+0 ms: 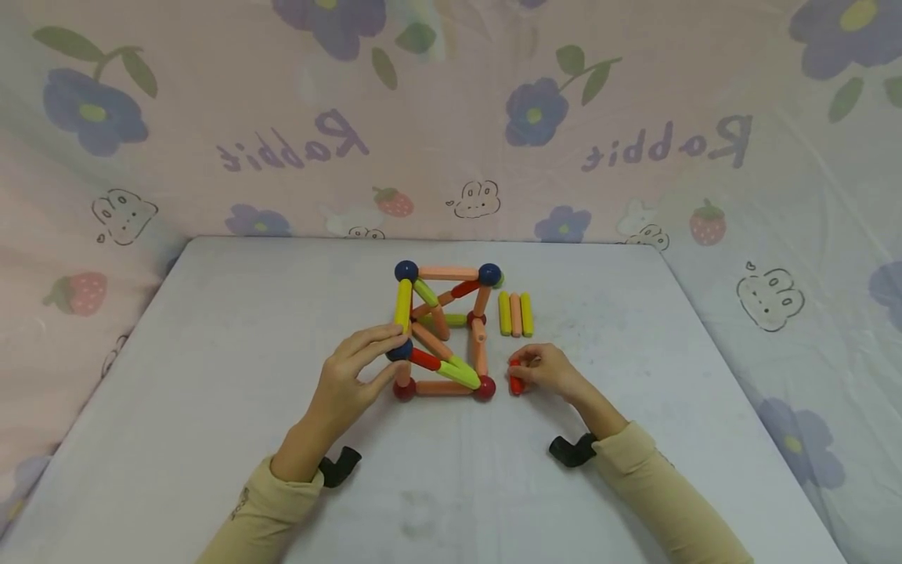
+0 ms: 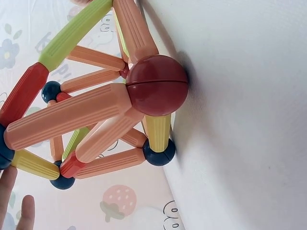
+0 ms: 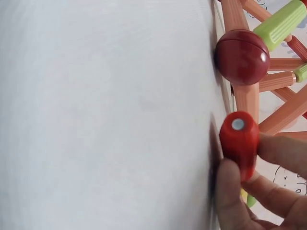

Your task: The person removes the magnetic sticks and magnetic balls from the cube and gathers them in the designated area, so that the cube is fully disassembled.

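A frame of coloured rods and balls stands on the table, with dark blue balls [image 1: 489,275] on top and dark red balls [image 1: 484,388] at the bottom. My left hand [image 1: 352,381] holds the near left blue ball [image 1: 399,349] between thumb and fingers; in the left wrist view only two fingertips show, beside a blue ball [image 2: 5,151]. To the right of the frame, my right hand [image 1: 550,370] pinches a short red rod [image 1: 517,379] between thumb and fingers. The right wrist view shows the red rod [image 3: 240,143] with a round metal spot at its end.
Three loose rods, yellow, orange [image 1: 516,315] and yellow, lie side by side right of the frame. A green piece [image 1: 500,279] shows behind the back right blue ball. A patterned curtain [image 1: 451,117] hangs behind the white table [image 1: 451,501].
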The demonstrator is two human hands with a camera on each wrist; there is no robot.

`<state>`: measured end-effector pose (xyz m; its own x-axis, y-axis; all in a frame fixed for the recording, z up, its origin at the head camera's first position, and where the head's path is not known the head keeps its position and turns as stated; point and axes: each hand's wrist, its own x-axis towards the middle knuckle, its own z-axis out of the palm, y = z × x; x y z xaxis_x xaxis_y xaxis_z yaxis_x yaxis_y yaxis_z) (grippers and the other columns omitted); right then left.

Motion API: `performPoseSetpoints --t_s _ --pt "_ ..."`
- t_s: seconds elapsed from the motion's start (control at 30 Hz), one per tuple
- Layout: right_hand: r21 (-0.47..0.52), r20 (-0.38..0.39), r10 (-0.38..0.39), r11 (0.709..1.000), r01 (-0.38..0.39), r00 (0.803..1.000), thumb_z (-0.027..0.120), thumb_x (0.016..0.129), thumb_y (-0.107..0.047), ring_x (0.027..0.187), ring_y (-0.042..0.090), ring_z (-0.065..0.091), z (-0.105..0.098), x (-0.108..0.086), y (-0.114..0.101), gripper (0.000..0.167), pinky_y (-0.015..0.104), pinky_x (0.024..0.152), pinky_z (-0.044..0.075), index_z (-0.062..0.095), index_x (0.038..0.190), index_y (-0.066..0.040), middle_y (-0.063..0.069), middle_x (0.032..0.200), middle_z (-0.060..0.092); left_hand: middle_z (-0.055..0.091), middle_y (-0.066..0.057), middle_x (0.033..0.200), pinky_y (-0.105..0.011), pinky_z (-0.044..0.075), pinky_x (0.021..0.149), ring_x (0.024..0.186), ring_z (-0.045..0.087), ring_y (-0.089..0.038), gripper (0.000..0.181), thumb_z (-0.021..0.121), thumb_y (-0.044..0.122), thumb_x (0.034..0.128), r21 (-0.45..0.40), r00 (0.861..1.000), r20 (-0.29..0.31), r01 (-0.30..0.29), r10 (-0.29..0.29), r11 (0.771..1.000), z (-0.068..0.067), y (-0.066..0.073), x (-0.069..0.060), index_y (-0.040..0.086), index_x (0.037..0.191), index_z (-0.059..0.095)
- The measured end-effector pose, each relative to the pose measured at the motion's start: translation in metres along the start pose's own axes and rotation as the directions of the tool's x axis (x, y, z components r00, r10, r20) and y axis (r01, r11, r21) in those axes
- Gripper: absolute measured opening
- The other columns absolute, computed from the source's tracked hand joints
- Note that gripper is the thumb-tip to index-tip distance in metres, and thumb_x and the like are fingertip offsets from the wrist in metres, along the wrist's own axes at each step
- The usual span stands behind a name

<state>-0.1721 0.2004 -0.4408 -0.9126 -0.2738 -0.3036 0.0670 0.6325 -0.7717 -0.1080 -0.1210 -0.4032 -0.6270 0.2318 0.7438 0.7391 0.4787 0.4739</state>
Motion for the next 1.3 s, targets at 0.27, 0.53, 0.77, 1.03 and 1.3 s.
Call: performPoseSetpoints --t_s 0.27,0.53,0.77,1.03,1.3 --pt "-0.041 -0.004 0.026 0.999 -0.026 1.0 0.07 0.088 -0.015 0.058 0.007 0.057 0.002 0.002 -0.002 0.028 0.02 0.059 0.053 0.067 0.109 0.004 0.005 0.074 0.062 0.068 -0.016 0.116 -0.007 0.036 0.108 0.113 0.062 -0.025 0.052 0.084 -0.005 0.0632 0.0 1.0 0.002 0.007 -0.007 1.0 0.001 0.0 0.0 0.001 0.112 0.07" --pt "-0.068 -0.096 -0.003 0.998 -0.003 0.995 0.066 0.09 -0.019 0.064 0.011 0.054 -0.001 0.001 -0.014 0.028 0.022 0.059 0.046 0.065 0.109 0.002 0.01 0.082 0.063 0.067 -0.018 0.115 -0.008 0.038 0.107 0.113 0.062 -0.025 0.053 0.083 -0.008 0.0614 -0.016 1.0 -0.005 -0.021 0.021 1.0 0.001 -0.001 0.0 0.0 0.112 0.07" --pt "0.214 -0.047 0.01 0.977 0.0 0.999 0.053 0.099 -0.021 0.063 0.009 0.059 0.004 0.011 -0.032 0.04 0.02 0.062 0.056 0.054 0.126 0.008 0.027 0.103 0.066 0.067 -0.018 0.116 -0.007 0.038 0.107 0.112 0.062 -0.025 0.051 0.083 -0.006 0.0627 -0.007 1.0 -0.007 -0.018 0.017 1.0 0.001 -0.002 -0.001 0.0 0.112 0.07" --pt "0.457 0.028 0.132 0.88 -0.13 0.991 0.05 0.1 -0.036 0.066 0.007 0.063 0.012 0.035 -0.053 0.06 0.016 0.063 0.056 0.037 0.146 0.0 0.007 0.099 0.065 0.067 -0.018 0.114 -0.007 0.038 0.107 0.113 0.062 -0.025 0.05 0.083 -0.007 0.0629 -0.007 1.0 -0.012 -0.006 0.006 1.0 0.001 -0.001 -0.001 -0.001 0.111 0.07" --pt "0.495 0.046 0.155 0.854 -0.157 0.987 0.053 0.099 -0.028 0.058 0.005 0.054 0.017 0.049 -0.056 0.06 0.015 0.054 0.051 0.035 0.146 0.003 -0.007 0.072 0.056 0.068 -0.017 0.115 -0.007 0.038 0.107 0.112 0.062 -0.024 0.051 0.084 -0.006 0.0624 -0.012 1.0 -0.017 -0.017 0.017 1.0 0.002 -0.002 -0.001 0.0 0.111 0.07"
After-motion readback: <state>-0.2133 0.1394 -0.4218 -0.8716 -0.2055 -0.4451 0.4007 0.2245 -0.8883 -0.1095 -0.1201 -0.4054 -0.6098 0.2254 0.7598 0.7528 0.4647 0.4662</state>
